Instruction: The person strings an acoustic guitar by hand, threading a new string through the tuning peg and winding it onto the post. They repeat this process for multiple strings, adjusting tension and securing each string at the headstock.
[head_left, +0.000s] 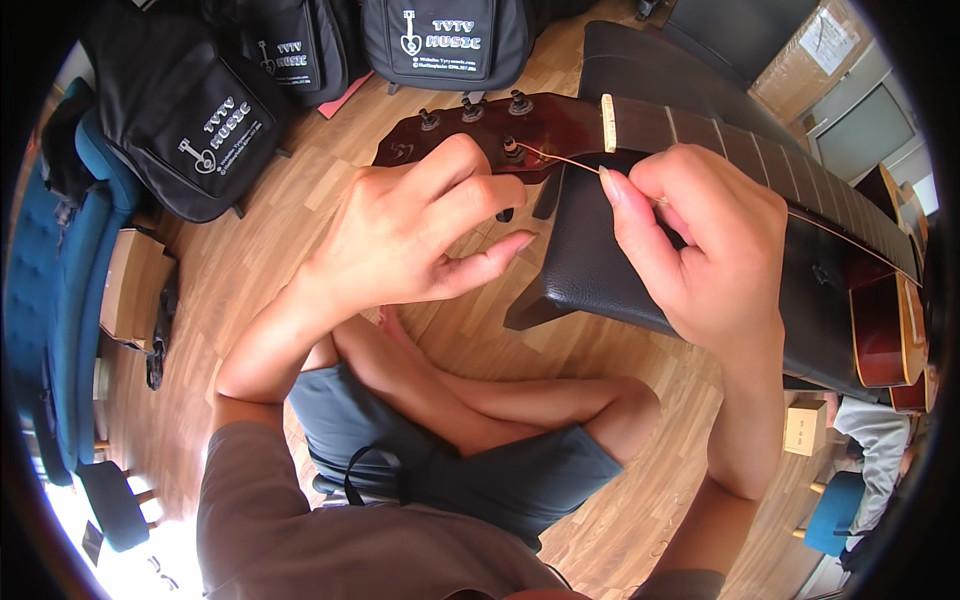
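Observation:
A guitar lies across a black padded bench (605,265), its dark red headstock (560,122) toward the middle and its fretboard (745,145) running off to the right. My right hand (705,235) pinches a thin copper-coloured guitar string (572,161) between thumb and forefinger, just below the white nut (608,124). From that pinch the string runs left to a tuning post (513,148). My left hand (425,225) is at the headstock's near edge, fingers loosely bent and thumb apart, with nothing visible in it. Its fingers cover part of the headstock.
Black guitar bags (215,120) stand at the back left. A blue sofa (70,300) and an open cardboard box (135,290) are on the left. My crossed legs (480,400) rest on the wooden floor below the bench. At right are a small box (805,427) and another person's sleeve (875,450).

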